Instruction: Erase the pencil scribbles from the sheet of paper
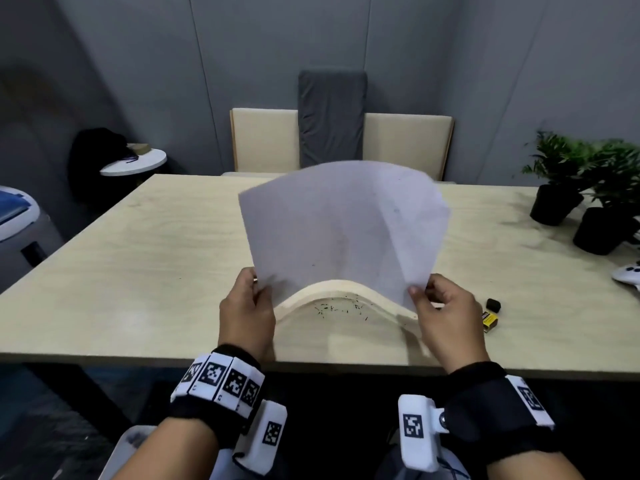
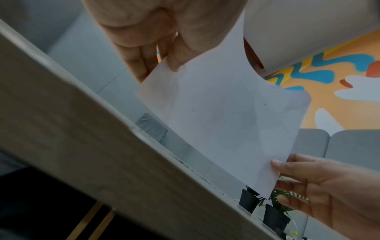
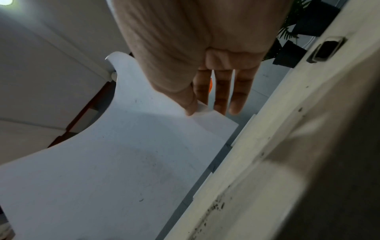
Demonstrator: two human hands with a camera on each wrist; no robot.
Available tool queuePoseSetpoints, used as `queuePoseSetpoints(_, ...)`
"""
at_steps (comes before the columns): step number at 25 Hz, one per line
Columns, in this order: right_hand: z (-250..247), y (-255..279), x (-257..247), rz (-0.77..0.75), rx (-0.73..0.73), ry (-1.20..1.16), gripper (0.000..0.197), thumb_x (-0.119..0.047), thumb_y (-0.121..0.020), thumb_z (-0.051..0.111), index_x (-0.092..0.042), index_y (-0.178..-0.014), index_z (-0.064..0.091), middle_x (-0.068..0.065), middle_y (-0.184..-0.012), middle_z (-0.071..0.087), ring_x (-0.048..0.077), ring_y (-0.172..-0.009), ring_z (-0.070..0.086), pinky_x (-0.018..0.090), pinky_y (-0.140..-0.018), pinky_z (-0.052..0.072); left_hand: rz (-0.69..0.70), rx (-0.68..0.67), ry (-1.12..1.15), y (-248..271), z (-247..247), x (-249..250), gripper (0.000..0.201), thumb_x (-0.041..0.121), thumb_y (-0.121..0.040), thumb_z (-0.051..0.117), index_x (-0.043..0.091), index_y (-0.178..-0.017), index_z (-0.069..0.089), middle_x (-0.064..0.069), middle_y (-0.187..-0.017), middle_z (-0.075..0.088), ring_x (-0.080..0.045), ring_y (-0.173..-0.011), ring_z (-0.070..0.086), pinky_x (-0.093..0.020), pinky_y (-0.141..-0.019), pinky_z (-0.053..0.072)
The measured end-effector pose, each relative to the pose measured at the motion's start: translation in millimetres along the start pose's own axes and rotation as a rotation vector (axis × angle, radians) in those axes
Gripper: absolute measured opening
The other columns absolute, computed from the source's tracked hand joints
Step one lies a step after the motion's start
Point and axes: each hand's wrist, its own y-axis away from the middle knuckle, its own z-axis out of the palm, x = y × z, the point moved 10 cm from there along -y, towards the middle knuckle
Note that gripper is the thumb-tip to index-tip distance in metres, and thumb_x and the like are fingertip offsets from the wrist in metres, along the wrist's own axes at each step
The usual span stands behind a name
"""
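Note:
A white sheet of paper [image 1: 343,230] is held upright and bowed above the wooden table [image 1: 138,271], with only faint grey smudges on it. My left hand [image 1: 247,306] pinches its lower left corner between thumb and fingers. My right hand [image 1: 440,308] pinches the lower right corner the same way. Dark eraser crumbs [image 1: 337,308] lie scattered on the table under the sheet. A black eraser [image 1: 493,304] sits on the table just right of my right hand. The left wrist view shows the sheet [image 2: 226,123] hanging between both hands; the right wrist view shows the paper [image 3: 115,162] and crumbs [image 3: 216,206].
A small yellow and black box [image 1: 489,321] lies beside the eraser. Two potted plants [image 1: 581,188] stand at the table's right end, with a white game controller [image 1: 628,277] near them. Chairs [image 1: 332,140] stand behind the far edge. A round side table [image 1: 135,162] is at the left.

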Motion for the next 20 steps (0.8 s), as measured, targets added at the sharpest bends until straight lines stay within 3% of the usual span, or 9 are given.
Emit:
queuePoseSetpoints(2, 1, 0, 2, 0.002, -0.009, 0.028, 0.010, -0.017, -0.086, 0.065, -0.013, -0.076, 0.066, -0.008, -0.072, 0.070, 0.014, -0.074, 0.064, 0.027, -0.066, 0.046, 0.003, -0.010, 0.008, -1, 1, -1, 0.019, -0.002, -0.092, 0.053, 0.016, -0.092, 0.058, 0.009, -0.077, 0.065, 0.007, -0.067, 0.057, -0.005, -0.058, 0.037)
queuePoseSetpoints(3, 7, 1, 5, 0.016, -0.042, 0.068, 0.015, -0.017, -0.086, 0.066, -0.010, -0.073, 0.064, -0.005, -0.070, 0.069, 0.020, -0.072, 0.064, 0.028, -0.064, 0.046, -0.010, -0.041, -0.016, -1, 5, -5, 0.018, -0.002, -0.092, 0.052, 0.015, -0.095, 0.060, 0.007, -0.080, 0.066, 0.004, -0.072, 0.060, -0.009, -0.060, 0.040)
queuePoseSetpoints(5, 14, 7, 10, 0.040, -0.088, 0.130, 0.025, -0.018, -0.085, 0.066, -0.006, -0.066, 0.056, 0.004, -0.064, 0.065, 0.029, -0.069, 0.060, 0.030, -0.060, 0.041, -0.021, -0.091, -0.082, 3, 11, -9, 0.020, 0.000, -0.092, 0.052, 0.011, -0.103, 0.064, 0.003, -0.085, 0.066, -0.020, -0.084, 0.064, -0.020, -0.063, 0.039)
queuePoseSetpoints(6, 12, 7, 8, 0.030, -0.068, 0.147, 0.029, -0.019, -0.086, 0.065, -0.006, -0.063, 0.053, 0.005, -0.062, 0.063, 0.030, -0.067, 0.058, 0.031, -0.058, 0.039, -0.008, -0.081, -0.096, 3, 9, -7, 0.020, -0.001, -0.092, 0.052, 0.009, -0.105, 0.064, 0.002, -0.085, 0.065, -0.025, -0.083, 0.061, -0.020, -0.064, 0.037)
queuePoseSetpoints(10, 5, 1, 2, 0.026, -0.044, 0.166, 0.031, -0.020, -0.087, 0.065, -0.007, -0.062, 0.051, 0.002, -0.060, 0.061, 0.029, -0.066, 0.055, 0.029, -0.055, 0.036, -0.016, -0.075, -0.179, -2, 8, -10, 0.020, 0.000, -0.092, 0.052, 0.008, -0.105, 0.064, -0.007, -0.086, 0.066, -0.025, -0.075, 0.053, -0.023, -0.064, 0.033)
queuePoseSetpoints(12, 13, 5, 6, 0.062, -0.117, 0.242, 0.034, -0.022, -0.087, 0.065, -0.010, -0.058, 0.051, 0.001, -0.055, 0.056, 0.026, -0.063, 0.055, 0.029, -0.052, 0.035, -0.033, -0.124, -0.224, 1, 12, -14, 0.021, 0.001, -0.092, 0.052, 0.008, -0.105, 0.066, -0.012, -0.093, 0.069, -0.027, -0.079, 0.056, -0.024, -0.065, 0.033)
queuePoseSetpoints(15, 7, 2, 7, 0.085, -0.060, 0.247, 0.039, -0.024, -0.087, 0.064, -0.009, -0.055, 0.046, 0.000, -0.050, 0.049, 0.027, -0.059, 0.049, 0.032, -0.051, 0.031, -0.027, -0.057, -0.152, -4, 4, -12, 0.026, -0.003, -0.090, 0.053, 0.009, -0.107, 0.069, -0.007, -0.090, 0.068, -0.024, -0.082, 0.059, -0.017, -0.065, 0.033)
queuePoseSetpoints(17, 10, 2, 11, 0.129, -0.097, 0.249, 0.039, -0.023, -0.087, 0.063, -0.012, -0.054, 0.045, -0.003, -0.051, 0.048, 0.028, -0.061, 0.049, 0.031, -0.051, 0.032, -0.042, -0.114, -0.229, -5, 10, -13, 0.024, 0.002, -0.092, 0.051, 0.006, -0.110, 0.067, -0.010, -0.097, 0.069, -0.029, -0.090, 0.061, -0.020, -0.069, 0.033)
queuePoseSetpoints(20, 12, 0, 8, 0.126, -0.142, 0.295, 0.042, -0.022, -0.087, 0.064, -0.012, -0.052, 0.043, 0.000, -0.049, 0.045, 0.023, -0.056, 0.044, 0.022, -0.050, 0.033, -0.046, -0.177, -0.274, -9, 14, -12, 0.018, 0.009, -0.095, 0.051, 0.005, -0.108, 0.064, -0.015, -0.104, 0.069, -0.033, -0.095, 0.060, -0.027, -0.071, 0.035)
